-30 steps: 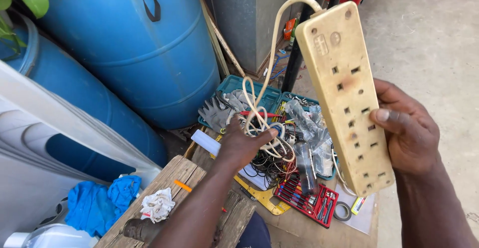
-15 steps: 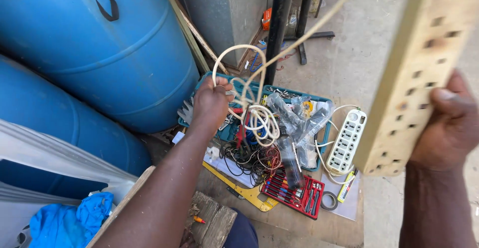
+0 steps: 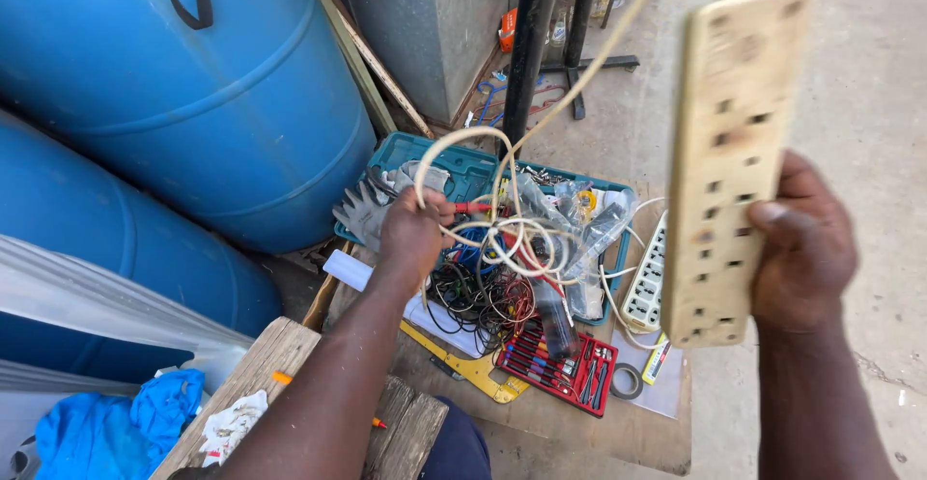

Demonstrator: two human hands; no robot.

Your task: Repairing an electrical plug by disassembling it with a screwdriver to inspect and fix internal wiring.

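— Where's the power strip (image 3: 726, 166)?
— Raised, the right hand (image 3: 800, 248) clamped on its lower edge; the left hand (image 3: 409, 237) grips its looped cable (image 3: 502, 239) above the toolbox (image 3: 425, 156).
— Handling?
— Rigid, likely light; cable limp, tangle-prone.

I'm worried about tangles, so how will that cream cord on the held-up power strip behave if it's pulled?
The cream cord probably stays floppy: it loops loosely from the left hand. It seems light, arching up to the cream plastic power strip in the right hand. It may snag, since its coils overlie the tangled wires.
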